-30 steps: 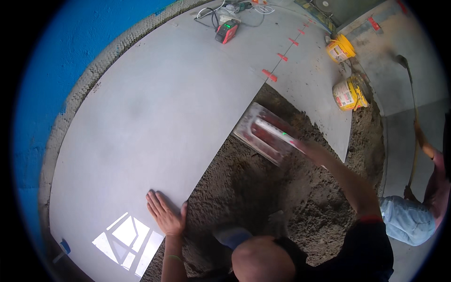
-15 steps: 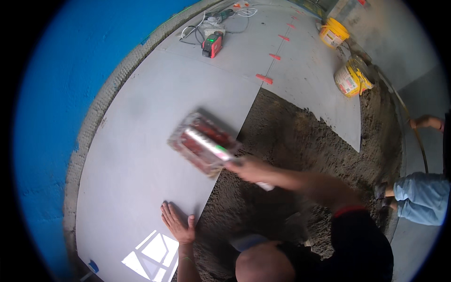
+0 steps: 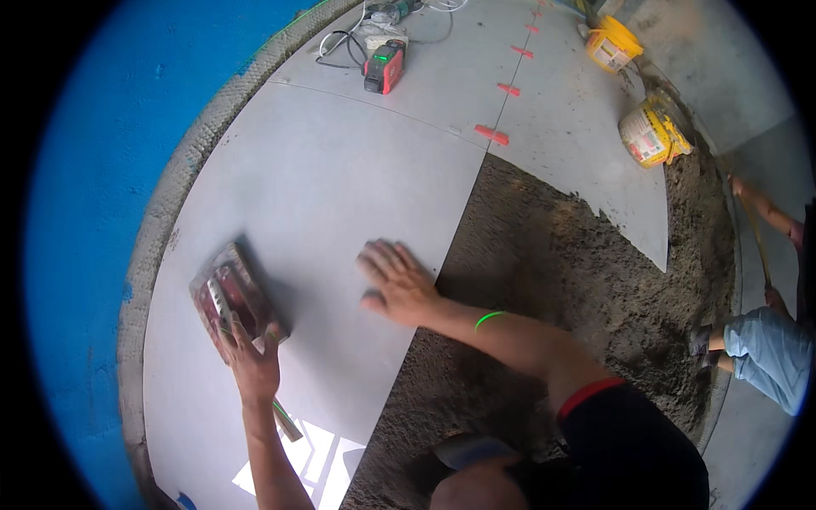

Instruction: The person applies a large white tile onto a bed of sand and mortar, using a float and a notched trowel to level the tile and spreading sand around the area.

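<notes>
My left hand (image 3: pixel 252 361) grips a flat, rectangular, mortar-stained red paddle (image 3: pixel 246 285) with a pale bar along its back. Its handle runs under my left wrist, and the end comes out beside it. The paddle is over the left part of a large light grey tile (image 3: pixel 323 178); whether it touches the surface I cannot tell. My right hand (image 3: pixel 398 285), slightly blurred, is open with its palm down on the tile near its right edge. Beside that edge lies a bed of dark mortar (image 3: pixel 527 246).
Red wedges (image 3: pixel 491 134) line the joint beyond. A red and black device (image 3: pixel 385 68) with a green display stands near a corded power tool (image 3: pixel 391 12). Two yellow buckets (image 3: pixel 653 132) stand at the far right. Another person (image 3: pixel 765 348) holds a long pole. A blue wall (image 3: pixel 93 170) bounds the left.
The paddle has passed from my right hand to my left and shifted left and nearer. My right hand now lies open on the tile. The view has shifted slightly.
</notes>
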{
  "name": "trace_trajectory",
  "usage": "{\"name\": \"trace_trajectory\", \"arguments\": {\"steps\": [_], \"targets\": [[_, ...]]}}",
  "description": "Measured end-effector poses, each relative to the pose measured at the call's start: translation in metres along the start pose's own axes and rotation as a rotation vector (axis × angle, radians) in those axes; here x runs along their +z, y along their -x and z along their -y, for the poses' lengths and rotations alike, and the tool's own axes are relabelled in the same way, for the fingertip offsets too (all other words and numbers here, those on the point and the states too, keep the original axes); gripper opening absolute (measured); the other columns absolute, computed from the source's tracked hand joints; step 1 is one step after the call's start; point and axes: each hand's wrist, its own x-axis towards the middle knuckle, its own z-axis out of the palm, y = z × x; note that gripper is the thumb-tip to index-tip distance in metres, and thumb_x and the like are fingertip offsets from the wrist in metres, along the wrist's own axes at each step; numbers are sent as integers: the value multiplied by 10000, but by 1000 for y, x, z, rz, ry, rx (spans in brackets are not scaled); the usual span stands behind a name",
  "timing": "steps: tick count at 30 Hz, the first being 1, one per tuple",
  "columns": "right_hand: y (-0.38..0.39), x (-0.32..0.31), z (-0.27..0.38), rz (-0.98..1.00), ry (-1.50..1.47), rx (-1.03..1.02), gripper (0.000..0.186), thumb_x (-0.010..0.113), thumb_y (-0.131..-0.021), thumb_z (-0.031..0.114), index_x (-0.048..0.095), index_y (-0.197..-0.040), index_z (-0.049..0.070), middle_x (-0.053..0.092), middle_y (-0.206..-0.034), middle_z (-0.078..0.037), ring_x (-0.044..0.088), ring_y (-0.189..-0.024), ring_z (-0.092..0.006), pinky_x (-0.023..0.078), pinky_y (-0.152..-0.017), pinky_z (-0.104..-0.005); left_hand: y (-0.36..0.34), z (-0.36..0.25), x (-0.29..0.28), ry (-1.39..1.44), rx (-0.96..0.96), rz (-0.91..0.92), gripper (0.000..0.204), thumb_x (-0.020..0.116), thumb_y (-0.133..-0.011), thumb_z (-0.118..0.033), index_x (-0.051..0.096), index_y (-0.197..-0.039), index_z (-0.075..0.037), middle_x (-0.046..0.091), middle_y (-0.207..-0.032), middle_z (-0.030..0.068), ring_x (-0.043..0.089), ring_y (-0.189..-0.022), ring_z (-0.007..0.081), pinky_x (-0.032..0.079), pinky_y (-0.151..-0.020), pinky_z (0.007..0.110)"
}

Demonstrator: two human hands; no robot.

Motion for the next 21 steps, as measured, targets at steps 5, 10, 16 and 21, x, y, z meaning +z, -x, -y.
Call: {"name": "trace_trajectory", "arguments": {"steps": [5,10,16,21], "targets": [[-51,-13,-106,-134,132,394,861,265,-974,649,230,-1518,-18,189,-1599,-196,122,-1500,-336,83,-1219,-493,-65,40,36,-116,80,-48,957,713,-852,-451,241,-1465,113,279,-1472,372,242,-1394,532,234,-1150,576],[-86,-22,-140,-231,107,739,903,329,-966,628,180,-1513,-75,144,-1606,-227,83,-1504,-352,65,-1217,-490,-86,47,43,-208,92,-44,1040,743,-820,-450,157,-1498,78,267,-1476,364,249,-1388,537,241,-1156,579],[-119,-37,-180,-377,189,977,915,432,-944,607,240,-1480,-110,215,-1569,-274,168,-1479,-383,133,-1203,-498,-90,46,42,-139,37,26,1115,758,-794,-470,85,-1537,17,140,-1541,341,180,-1427,524,231,-1167,581],[-135,-51,-196,-296,257,1048,882,522,-922,557,321,-1441,-127,336,-1510,-290,275,-1435,-403,198,-1182,-498,-102,35,25,-144,-31,175,1231,737,-750,-584,-4,-1553,-15,62,-1580,304,84,-1469,478,156,-1192,568]]}}
